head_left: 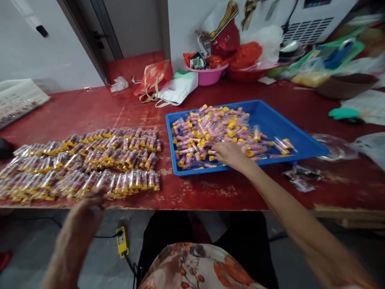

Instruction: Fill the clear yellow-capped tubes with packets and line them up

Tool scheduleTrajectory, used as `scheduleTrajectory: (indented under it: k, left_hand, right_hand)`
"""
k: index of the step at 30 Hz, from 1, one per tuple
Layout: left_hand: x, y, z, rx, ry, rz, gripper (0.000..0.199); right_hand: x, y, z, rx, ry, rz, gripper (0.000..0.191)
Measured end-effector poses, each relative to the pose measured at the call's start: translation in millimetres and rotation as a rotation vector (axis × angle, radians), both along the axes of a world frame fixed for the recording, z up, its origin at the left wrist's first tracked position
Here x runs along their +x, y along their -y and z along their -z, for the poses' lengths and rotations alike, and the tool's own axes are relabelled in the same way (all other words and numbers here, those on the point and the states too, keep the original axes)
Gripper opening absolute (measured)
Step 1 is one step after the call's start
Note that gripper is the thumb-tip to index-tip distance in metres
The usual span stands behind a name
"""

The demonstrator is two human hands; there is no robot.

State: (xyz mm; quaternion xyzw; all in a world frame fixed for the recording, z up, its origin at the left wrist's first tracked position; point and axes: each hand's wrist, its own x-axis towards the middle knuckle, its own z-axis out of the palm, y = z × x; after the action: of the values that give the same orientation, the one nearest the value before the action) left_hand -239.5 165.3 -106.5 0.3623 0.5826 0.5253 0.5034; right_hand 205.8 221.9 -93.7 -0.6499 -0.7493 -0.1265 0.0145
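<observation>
Right grip (226,152) among tubes (207,124) in blue tray (269,122), left grip (92,204) by tube rows (120,152) left of it, can't tell if I'm holding any.

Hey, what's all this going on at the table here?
A person's right hand is down among a loose heap of clear, yellow-ended tubes in a blue tray. The left hand, blurred, is at the near edge of the neat rows of similar tubes laid on the red table, left of the tray. Whether either hand grips a tube is too unclear to tell.
</observation>
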Motion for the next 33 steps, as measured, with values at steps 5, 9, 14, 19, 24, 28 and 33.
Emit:
scheduleTrajectory:
  k: [5,9,14,19,24,28,33]
  left_hand:
    - [114,8,22.3,-0.159,0.576,0.246,0.032]
    - [160,8,25.8,-0.108,0.674,0.349,0.028]
    - [177,12,27.0,-0.122,0.649,0.394,0.036]
    - [193,6,31.5,-0.178,0.637,0.359,0.038]
    - [215,2,34.3,-0.215,0.668,0.333,0.04]
    - [235,3,35.4,-0.219,0.698,0.339,0.039]
    - [256,11,34.9,-0.276,0.757,0.369,0.036]
  right_hand:
    - [-17,-30,7.8,-0.151,0.08,-0.003,0.022]
    - [-13,-28,11.3,-0.222,0.123,0.017,0.021]
    - [-1,-23,10.1,-0.147,0.074,0.063,0.031]
    - [-6,29,6.4,0.238,-0.433,0.084,0.039]
    - [-38,116,23.4,0.238,-1.749,-0.025,0.022]
    - [-65,154,50.3,0.081,-2.066,0.018,0.018]
    - [-73,163,68.6,0.177,-1.926,-0.045,0.017]
